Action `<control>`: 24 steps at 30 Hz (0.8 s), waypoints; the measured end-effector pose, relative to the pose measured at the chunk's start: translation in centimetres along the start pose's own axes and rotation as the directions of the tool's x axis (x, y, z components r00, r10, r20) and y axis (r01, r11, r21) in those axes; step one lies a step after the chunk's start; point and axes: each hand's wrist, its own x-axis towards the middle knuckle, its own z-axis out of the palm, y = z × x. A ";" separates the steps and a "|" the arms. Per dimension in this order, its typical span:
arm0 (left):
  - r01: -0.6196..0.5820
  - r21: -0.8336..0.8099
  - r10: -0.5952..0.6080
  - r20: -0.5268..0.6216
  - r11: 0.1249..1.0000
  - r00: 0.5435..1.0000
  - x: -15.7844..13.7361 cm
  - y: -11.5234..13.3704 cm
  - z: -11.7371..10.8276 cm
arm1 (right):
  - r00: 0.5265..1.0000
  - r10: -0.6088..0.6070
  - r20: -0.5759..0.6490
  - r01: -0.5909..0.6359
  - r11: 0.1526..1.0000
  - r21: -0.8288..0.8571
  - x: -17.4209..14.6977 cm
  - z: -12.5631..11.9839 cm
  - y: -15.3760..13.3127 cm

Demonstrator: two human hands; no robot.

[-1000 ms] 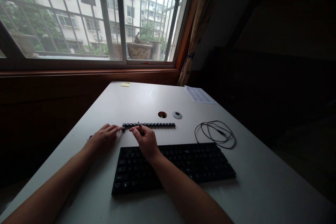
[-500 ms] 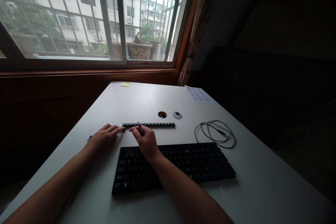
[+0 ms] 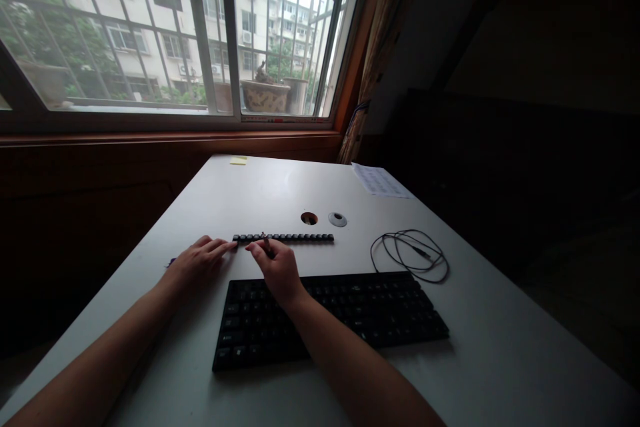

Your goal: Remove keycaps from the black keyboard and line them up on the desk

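A row of black keycaps runs across the white desk beyond the keyboard. My left hand lies palm down at the row's left end, fingers stretched out, with the fingertips at a dark keycap there. Over the top edge of the black keyboard, my right hand is closed around a thin dark tool, whose tip points up toward the row. The hand hides most of the tool, so its kind cannot be made out. My right forearm covers part of the keyboard.
A coiled black cable lies behind the keyboard's right side. Farther back are a round cable hole, its grey cover, printed paper and yellow sticky notes. A small purple thing lies left of my left hand.
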 end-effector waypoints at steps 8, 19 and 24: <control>-0.004 -0.007 0.003 -0.019 1.000 1.000 -0.1 -0.2 0.2 | 1.000 -0.005 0.005 0.005 1.000 0.000 0.0 0.0 -0.2; 0.099 -0.087 -0.108 -0.101 0.991 0.989 0.0 0.9 -1.0 | 1.000 0.022 -0.005 -0.022 1.000 -0.014 0.0 -0.2 -0.2; 0.041 -0.081 -0.051 -0.121 0.996 0.991 0.0 2.0 -2.2 | 0.999 0.032 0.009 -0.032 0.999 0.018 0.0 0.0 -0.2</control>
